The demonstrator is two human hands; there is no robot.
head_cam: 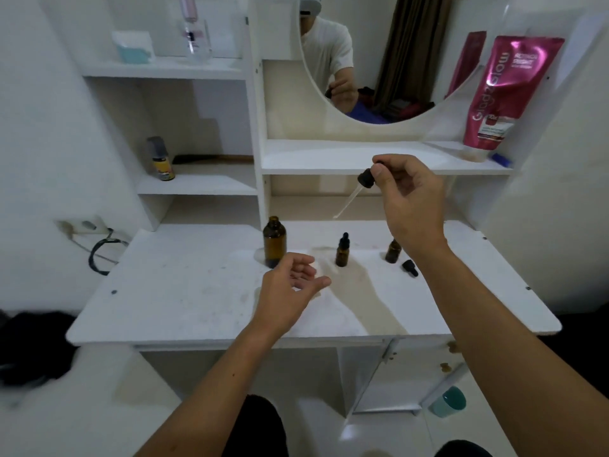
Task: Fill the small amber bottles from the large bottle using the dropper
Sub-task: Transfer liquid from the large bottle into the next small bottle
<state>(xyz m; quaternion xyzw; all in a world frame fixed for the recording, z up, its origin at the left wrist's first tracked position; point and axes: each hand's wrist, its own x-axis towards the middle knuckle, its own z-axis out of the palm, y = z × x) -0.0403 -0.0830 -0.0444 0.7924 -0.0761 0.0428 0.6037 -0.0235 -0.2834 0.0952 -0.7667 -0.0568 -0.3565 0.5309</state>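
Right hand [408, 199] pinches the dropper [357, 189], pipette slanting down-left toward the open large amber bottle [274, 242]; the left hand [290, 291], loosely open and empty, hovers just beside that bottle

The large bottle [274, 241], near the back edge of the white tabletop [184, 291], is showing dark amber brown. The two small bottles [342, 252] [392, 251] to its right are showing the same amber, one wearing a black dropper cap. A loose black cap [410, 268] is lying beside the right one. The dropper [356, 189] is showing a black bulb and clear pale tube. A tan stain [362, 291] is running toward the front edge. On the white shelf [329, 156], a magenta pouch [504, 94] is carrying white lettering.
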